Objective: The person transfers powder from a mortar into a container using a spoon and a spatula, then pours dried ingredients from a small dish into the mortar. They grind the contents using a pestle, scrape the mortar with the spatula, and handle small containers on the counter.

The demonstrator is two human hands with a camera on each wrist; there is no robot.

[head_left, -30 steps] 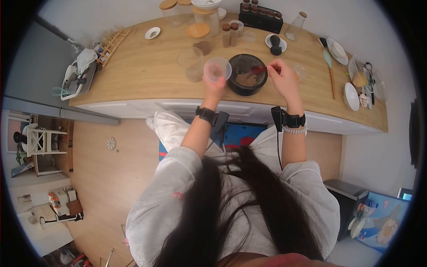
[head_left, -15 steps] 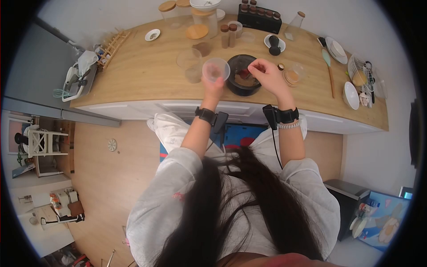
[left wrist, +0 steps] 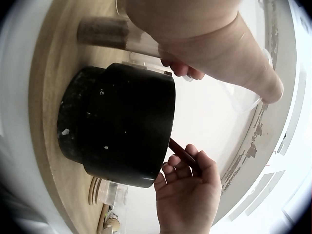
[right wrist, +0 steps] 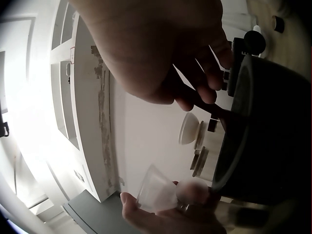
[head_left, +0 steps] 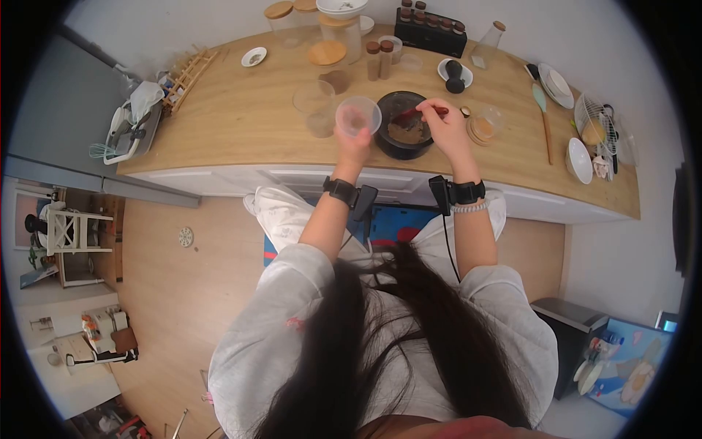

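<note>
A black bowl [head_left: 395,150] with brown powder [head_left: 409,134] in it stands near the counter's front edge. Pinched between the thumb and fingers of the right hand [head_left: 450,132] is a dark red spoon [head_left: 408,115], its far end inside the bowl. At the bowl's left side the left hand [head_left: 354,145] grips a clear plastic cup [head_left: 358,115], held up above the counter. In the left wrist view the spoon's handle [left wrist: 181,153] crosses the bowl's rim. The right wrist view shows the cup [right wrist: 157,192] tilted in the left hand's fingers.
Clear containers [head_left: 314,95] stand left of the cup. Two spice jars [head_left: 374,61], a spice rack [head_left: 431,33] and a white dish [head_left: 455,73] are behind the bowl. On the right are a jar [head_left: 481,129], a spatula [head_left: 545,124] and a white bowl [head_left: 578,161].
The right hand has moved left from beyond the bowl's right side to over its right rim. Its spoon has shifted within the bowl. The left hand and cup have hardly moved.
</note>
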